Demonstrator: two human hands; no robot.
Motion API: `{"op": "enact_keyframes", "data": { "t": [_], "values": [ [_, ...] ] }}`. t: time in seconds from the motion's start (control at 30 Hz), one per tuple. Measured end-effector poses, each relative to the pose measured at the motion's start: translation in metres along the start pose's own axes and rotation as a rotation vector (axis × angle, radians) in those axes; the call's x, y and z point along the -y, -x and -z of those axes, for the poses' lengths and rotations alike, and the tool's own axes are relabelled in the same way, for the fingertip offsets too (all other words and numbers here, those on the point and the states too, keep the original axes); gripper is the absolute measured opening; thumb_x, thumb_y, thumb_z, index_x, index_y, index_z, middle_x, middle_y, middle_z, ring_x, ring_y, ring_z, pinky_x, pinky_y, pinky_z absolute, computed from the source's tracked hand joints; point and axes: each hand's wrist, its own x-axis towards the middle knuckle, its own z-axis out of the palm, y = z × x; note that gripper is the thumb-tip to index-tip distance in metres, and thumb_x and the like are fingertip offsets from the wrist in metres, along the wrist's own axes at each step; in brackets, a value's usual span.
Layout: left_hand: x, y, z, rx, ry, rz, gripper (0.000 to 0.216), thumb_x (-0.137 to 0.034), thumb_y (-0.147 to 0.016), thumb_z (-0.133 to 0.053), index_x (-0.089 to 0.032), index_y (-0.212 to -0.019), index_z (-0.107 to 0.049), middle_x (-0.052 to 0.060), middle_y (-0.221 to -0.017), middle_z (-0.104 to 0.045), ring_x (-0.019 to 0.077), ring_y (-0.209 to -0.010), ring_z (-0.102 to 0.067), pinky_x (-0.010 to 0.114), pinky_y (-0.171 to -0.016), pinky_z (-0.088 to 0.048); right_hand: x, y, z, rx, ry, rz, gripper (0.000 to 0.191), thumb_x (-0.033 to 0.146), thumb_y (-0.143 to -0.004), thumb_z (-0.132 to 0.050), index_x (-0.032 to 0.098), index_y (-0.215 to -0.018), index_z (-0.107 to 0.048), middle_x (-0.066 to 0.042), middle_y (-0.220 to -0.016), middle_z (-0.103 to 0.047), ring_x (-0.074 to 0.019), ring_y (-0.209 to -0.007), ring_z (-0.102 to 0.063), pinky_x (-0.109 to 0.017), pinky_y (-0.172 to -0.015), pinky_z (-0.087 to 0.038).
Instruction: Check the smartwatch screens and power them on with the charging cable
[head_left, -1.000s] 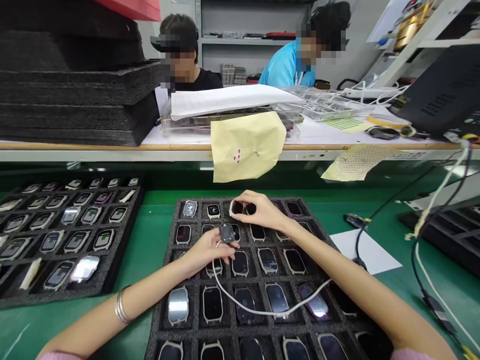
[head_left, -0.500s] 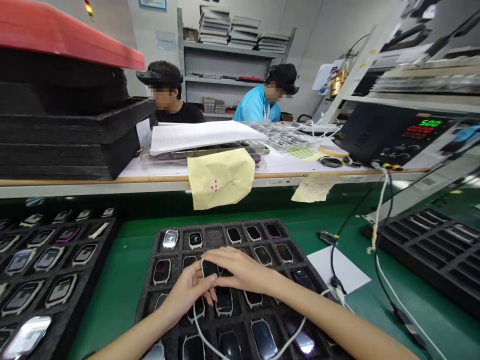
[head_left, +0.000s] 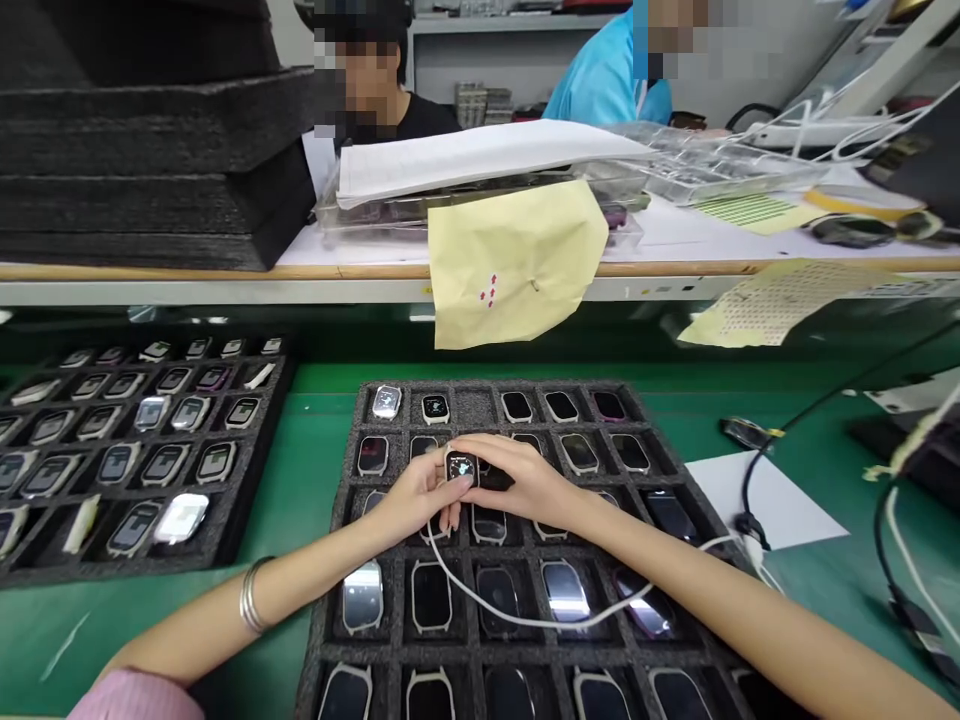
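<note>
A small smartwatch without a strap (head_left: 461,467) is held between both hands, its dark face lit with a round dial. The fingers and thumb of my left hand (head_left: 418,492) close on its left side. My right hand (head_left: 525,478) curves over its top and right edge, fingers closed on it. From beneath my left hand a white cable (head_left: 517,622) loops right under my right forearm; its end at the watch is hidden. Below the hands lies a black foam tray (head_left: 472,402), with strapless watches such as a pale-framed one (head_left: 432,596) in its compartments.
Another foam tray of watches (head_left: 259,455) lies on the green mat (head_left: 247,620) at left. White paper (head_left: 772,500) and dark cables (head_left: 821,395) lie at right. A shelf edge (head_left: 360,285) crosses behind, with black foam blocks (head_left: 142,130) and yellow paper (head_left: 517,260). Two people sit beyond.
The watch's face was dark and now shows a lit dial. My view has tipped down, showing more of both trays. Both hands keep their hold.
</note>
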Motion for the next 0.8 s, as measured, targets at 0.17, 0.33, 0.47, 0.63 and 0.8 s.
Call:
{"op": "enact_keyframes", "data": {
  "t": [0.17,0.33,0.47,0.63,0.8],
  "values": [
    [0.0004,0.0005,0.0000,0.000,-0.050,0.002,0.041,-0.047,-0.080,-0.063,-0.013,-0.101,-0.052,-0.007,-0.045,-0.051,0.0085,-0.033,-0.045,0.016,-0.033,-0.032,0.0008,0.0007,0.0003,0.001,-0.014,0.011,0.048,0.031,-0.087,-0.065,0.020,-0.131,-0.048,-0.010,-0.121,-0.060,-0.0232,-0.113,-0.056,-0.038,-0.095,-0.049],
    [0.0006,0.0004,-0.0008,0.000,-0.090,0.004,0.040,-0.050,-0.080,-0.061,-0.015,-0.096,-0.051,-0.008,-0.046,-0.048,0.0067,-0.032,-0.041,0.016,-0.033,-0.030,0.0025,0.0025,0.0033,0.037,0.064,0.018,0.053,0.034,-0.087,-0.065,0.020,-0.133,-0.045,-0.012,-0.124,-0.059,-0.0257,-0.114,-0.055,-0.042,-0.092,-0.047],
    [-0.0005,0.0005,-0.0015,0.002,-0.107,0.007,0.041,-0.050,-0.081,-0.060,-0.014,-0.099,-0.050,-0.010,-0.046,-0.045,0.0056,-0.032,-0.037,0.016,-0.032,-0.028,0.0025,0.0022,0.0033,0.054,0.072,-0.008,0.051,0.033,-0.088,-0.063,0.021,-0.134,-0.044,-0.012,-0.125,-0.058,-0.0260,-0.115,-0.054,-0.042,-0.093,-0.046],
    [-0.0026,0.0001,-0.0008,-0.001,-0.119,0.007,0.046,-0.051,-0.081,-0.058,-0.013,-0.104,-0.049,-0.010,-0.044,-0.044,0.0057,-0.032,-0.037,0.016,-0.033,-0.028,0.0000,-0.0002,0.0005,0.018,0.015,-0.002,0.050,0.030,-0.086,-0.066,0.021,-0.131,-0.047,-0.010,-0.123,-0.059,-0.0247,-0.113,-0.056,-0.039,-0.094,-0.047],
    [-0.0012,-0.0002,0.0001,-0.004,-0.127,0.010,0.047,-0.051,-0.081,-0.058,-0.012,-0.105,-0.050,-0.010,-0.043,-0.044,0.0064,-0.032,-0.038,0.016,-0.032,-0.028,0.0005,-0.0002,-0.0002,0.006,0.004,-0.024,0.047,0.028,-0.085,-0.067,0.021,-0.128,-0.049,-0.009,-0.121,-0.060,-0.0236,-0.112,-0.057,-0.038,-0.095,-0.047]
  ]
}}
